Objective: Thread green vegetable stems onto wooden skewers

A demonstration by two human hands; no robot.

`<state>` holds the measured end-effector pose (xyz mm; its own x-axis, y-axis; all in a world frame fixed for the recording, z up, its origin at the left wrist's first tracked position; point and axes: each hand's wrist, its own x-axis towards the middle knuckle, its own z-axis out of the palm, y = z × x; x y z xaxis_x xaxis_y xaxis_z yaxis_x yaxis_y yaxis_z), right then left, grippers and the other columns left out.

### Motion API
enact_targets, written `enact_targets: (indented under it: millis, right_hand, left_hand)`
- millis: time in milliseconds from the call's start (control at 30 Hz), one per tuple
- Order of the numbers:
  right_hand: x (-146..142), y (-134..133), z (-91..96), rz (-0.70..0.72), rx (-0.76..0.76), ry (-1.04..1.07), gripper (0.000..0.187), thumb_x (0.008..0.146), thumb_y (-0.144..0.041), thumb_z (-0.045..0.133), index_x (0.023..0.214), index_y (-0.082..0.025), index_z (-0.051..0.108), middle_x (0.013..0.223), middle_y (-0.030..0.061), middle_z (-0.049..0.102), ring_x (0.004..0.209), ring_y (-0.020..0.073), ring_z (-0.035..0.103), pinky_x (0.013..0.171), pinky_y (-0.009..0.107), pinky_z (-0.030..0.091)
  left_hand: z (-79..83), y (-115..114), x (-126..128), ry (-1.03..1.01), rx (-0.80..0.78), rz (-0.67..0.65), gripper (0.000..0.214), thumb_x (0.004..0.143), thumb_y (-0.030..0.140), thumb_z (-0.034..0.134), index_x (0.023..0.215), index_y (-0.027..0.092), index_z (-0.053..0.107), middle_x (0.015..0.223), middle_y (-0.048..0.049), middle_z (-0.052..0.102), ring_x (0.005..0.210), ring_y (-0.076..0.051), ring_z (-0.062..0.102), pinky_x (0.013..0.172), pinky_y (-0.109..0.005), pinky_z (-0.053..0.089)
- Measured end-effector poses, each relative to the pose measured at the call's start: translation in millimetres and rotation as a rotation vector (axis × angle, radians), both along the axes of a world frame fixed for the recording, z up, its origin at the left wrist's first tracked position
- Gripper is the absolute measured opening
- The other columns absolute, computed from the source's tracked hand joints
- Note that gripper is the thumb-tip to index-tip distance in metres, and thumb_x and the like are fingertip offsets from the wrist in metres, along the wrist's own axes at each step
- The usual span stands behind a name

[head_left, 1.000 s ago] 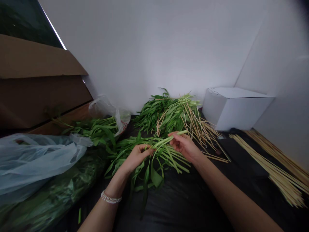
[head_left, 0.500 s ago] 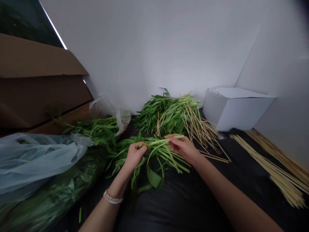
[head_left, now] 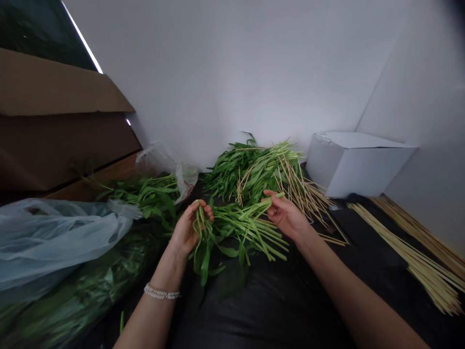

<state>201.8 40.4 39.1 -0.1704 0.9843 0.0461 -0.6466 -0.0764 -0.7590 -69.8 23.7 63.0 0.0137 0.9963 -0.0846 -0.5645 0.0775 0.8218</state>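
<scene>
My left hand (head_left: 187,228) is closed around the leafy end of a green vegetable stalk (head_left: 202,237), whose leaves hang down from the fingers. My right hand (head_left: 286,215) pinches the pale stem end of the stalk (head_left: 267,199) at its fingertips. Both hands hover just above a small pile of green stalks (head_left: 250,228) lying on the black sheet (head_left: 276,300). A beaded bracelet (head_left: 162,293) circles my left wrist.
A larger heap of greens mixed with bamboo skewers (head_left: 269,172) lies by the wall. More greens (head_left: 148,196) spill from plastic bags (head_left: 54,237) at left. A white box (head_left: 354,162) stands at right, skewers (head_left: 417,257) beside it, brown cardboard (head_left: 61,126) at far left.
My left hand has turned palm-up and lifted, folding the leafy end over. My right hand has moved slightly right and up with the stem end.
</scene>
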Motion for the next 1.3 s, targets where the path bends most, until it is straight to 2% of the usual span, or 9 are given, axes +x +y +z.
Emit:
enact_targets:
  millis: [133,267,433,600,733,967,1067,1200,1300]
  right_hand:
    - [0,0,-3.2,0.007,-0.032,0.009,0.036,0.07,-0.025,0.077,0.104,-0.021,0.065,0.075,0.0,0.072,0.047,0.007,0.054,0.043,0.017,0.041]
    - [0,0,-1.8,-0.02,-0.03,0.031,0.04,0.072,-0.024,0.074,0.109,-0.023,0.06,0.072,-0.0015,0.072,0.057,0.012,0.063,0.05,0.021,0.05]
    - [2,4,-0.2,-0.104,0.014,0.115,0.037,0.07,-0.019,0.077,0.101,-0.025,0.056,0.079,-0.0031,0.072,0.064,0.0095,0.065,0.054,0.017,0.051]
    - [5,9,-2.6,-0.152,0.036,0.172,0.035,0.065,-0.015,0.079,0.09,-0.023,0.056,0.076,-0.0043,0.071,0.068,0.0103,0.067,0.059,0.019,0.054]
    - [5,10,-4.2,-0.153,0.053,0.183,0.035,0.064,-0.014,0.079,0.087,-0.023,0.055,0.076,-0.0045,0.071,0.067,0.0099,0.067,0.062,0.02,0.055]
    - [4,7,-2.4,-0.131,0.081,0.127,0.037,0.062,-0.016,0.082,0.085,-0.023,0.053,0.09,0.0006,0.074,0.072,0.0106,0.068,0.065,0.022,0.055]
    - [2,5,-2.2,-0.106,0.079,0.102,0.038,0.061,-0.017,0.083,0.084,-0.023,0.052,0.094,0.0015,0.074,0.077,0.0113,0.068,0.063,0.02,0.054]
    - [-3,2,-2.7,-0.056,0.102,0.06,0.037,0.062,-0.017,0.083,0.081,-0.023,0.052,0.096,0.0019,0.074,0.081,0.0121,0.068,0.064,0.02,0.052]
    - [-11,-2,-4.7,-0.025,0.145,0.009,0.036,0.063,-0.018,0.083,0.079,-0.022,0.051,0.097,0.002,0.073,0.085,0.0138,0.069,0.068,0.022,0.052]
  left_hand:
    - [0.1,-14,5,-0.084,0.099,-0.277,0.011,0.082,0.025,0.065,0.088,0.017,0.06,0.059,0.0042,0.05,0.051,-0.008,0.05,0.049,-0.017,0.045]
    - [-3.3,-29,0,-0.047,0.261,-0.59,0.018,0.084,0.033,0.065,0.084,0.015,0.062,0.043,0.0073,0.039,0.039,-0.006,0.037,0.039,-0.014,0.034]
    - [-4.2,-32,1,0.402,0.324,-0.956,0.027,0.083,0.04,0.065,0.089,0.014,0.065,0.053,-0.001,0.06,0.047,-0.01,0.051,0.05,-0.02,0.04]
    - [-10.0,-24,20,0.893,0.348,-1.014,0.027,0.085,0.039,0.063,0.098,0.016,0.069,0.075,-0.0036,0.069,0.071,-0.015,0.062,0.069,-0.025,0.047]
    - [-21.5,-22,33,1.127,0.535,-0.775,0.022,0.075,0.03,0.071,0.094,0.018,0.073,0.096,-0.0036,0.072,0.091,-0.021,0.065,0.084,-0.028,0.047]
    - [-18.7,-8,15,1.039,0.419,-0.295,0.026,0.077,0.026,0.061,0.098,0.015,0.072,0.096,-0.0064,0.073,0.092,-0.024,0.066,0.084,-0.033,0.051]
    - [-20.0,2,6,0.967,0.379,0.124,0.022,0.078,0.029,0.058,0.09,0.015,0.071,0.086,-0.0051,0.072,0.082,-0.021,0.066,0.076,-0.031,0.051]
    - [-16.1,5,-3,0.809,0.422,0.741,0.024,0.087,0.029,0.049,0.101,0.017,0.064,0.095,-0.0054,0.068,0.082,-0.017,0.063,0.074,-0.03,0.05]
    - [-8.5,-4,-2,0.983,0.614,1.037,0.025,0.091,0.026,0.047,0.108,0.018,0.064,0.106,-0.0078,0.065,0.099,-0.019,0.06,0.089,-0.035,0.046]
